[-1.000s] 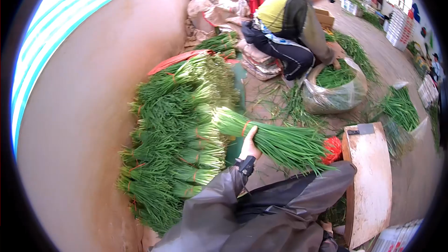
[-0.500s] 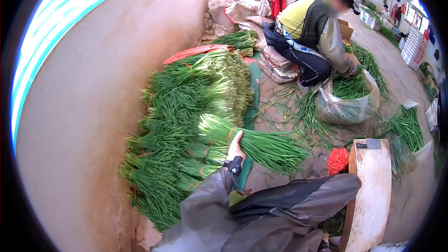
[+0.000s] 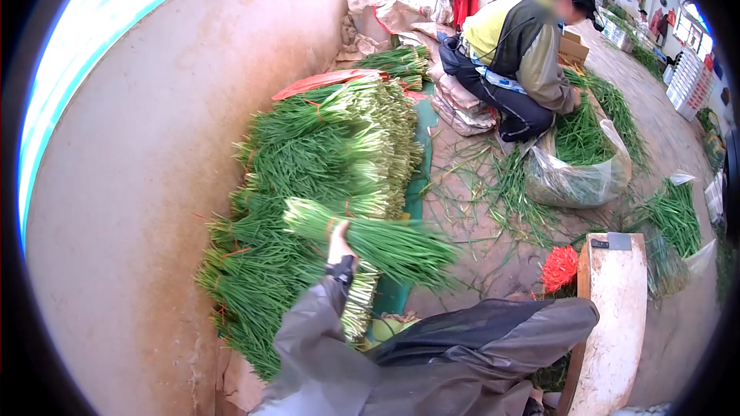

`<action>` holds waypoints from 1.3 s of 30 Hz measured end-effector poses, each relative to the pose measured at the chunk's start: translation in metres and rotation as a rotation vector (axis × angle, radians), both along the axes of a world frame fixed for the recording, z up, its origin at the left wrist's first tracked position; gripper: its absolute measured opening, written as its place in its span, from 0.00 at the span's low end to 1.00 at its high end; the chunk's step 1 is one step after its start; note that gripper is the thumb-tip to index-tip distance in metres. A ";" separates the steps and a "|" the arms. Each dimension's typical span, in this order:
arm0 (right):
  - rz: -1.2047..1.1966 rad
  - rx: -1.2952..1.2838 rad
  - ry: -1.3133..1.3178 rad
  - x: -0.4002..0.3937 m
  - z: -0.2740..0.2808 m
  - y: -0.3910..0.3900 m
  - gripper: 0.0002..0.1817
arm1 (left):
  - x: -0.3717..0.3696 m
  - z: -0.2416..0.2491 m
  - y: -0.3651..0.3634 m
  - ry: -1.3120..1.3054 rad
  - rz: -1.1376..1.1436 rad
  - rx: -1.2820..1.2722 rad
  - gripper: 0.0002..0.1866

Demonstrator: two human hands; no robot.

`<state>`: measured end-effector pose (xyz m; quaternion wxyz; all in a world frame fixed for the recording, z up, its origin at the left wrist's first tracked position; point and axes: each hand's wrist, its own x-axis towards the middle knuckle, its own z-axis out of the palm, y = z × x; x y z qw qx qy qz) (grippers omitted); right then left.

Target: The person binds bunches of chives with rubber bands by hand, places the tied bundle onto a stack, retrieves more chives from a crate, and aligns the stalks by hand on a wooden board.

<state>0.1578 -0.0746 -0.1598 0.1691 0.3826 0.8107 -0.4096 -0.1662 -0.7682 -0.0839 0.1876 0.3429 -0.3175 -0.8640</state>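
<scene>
My left hand [image 3: 340, 245] is wrapped round a bunch of chives [image 3: 385, 250] near its pale cut ends, close to its orange tie. The pale ends point left and the green tips spread to the right, blurred by motion. The bunch hangs over the right side of a large pile of tied chives [image 3: 293, 162], whose bunches are stacked against the wall. A dark band with a small device [image 3: 339, 268] sits on my left wrist. My right hand is out of view.
A cleaver [image 3: 610, 241] lies on a wooden board [image 3: 617, 300] at right, beside red ties [image 3: 559, 268]. Ahead, a crouching person [image 3: 509, 54] handles loose greens by a clear plastic bag [image 3: 574, 185]. The wall [image 3: 154, 185] borders the left.
My left hand has carried the bunch of chives leftward, over the pile's edge. The other person's hand has shifted slightly up among the loose greens.
</scene>
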 end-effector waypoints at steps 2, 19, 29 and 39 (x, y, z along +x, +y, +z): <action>-0.004 -0.004 0.042 0.018 -0.001 0.006 0.18 | 0.008 0.090 -0.018 0.055 0.091 -0.144 0.20; -0.158 0.346 0.077 0.039 0.037 0.014 0.22 | -0.102 -0.046 0.030 -0.072 -0.562 -0.916 0.09; -0.386 0.859 -0.013 0.082 0.100 0.102 0.40 | -0.100 -0.072 0.363 0.082 -1.329 -0.714 0.08; -0.360 0.753 -0.632 0.056 0.084 0.111 0.66 | -0.104 -0.107 0.525 0.096 -1.480 -0.717 0.11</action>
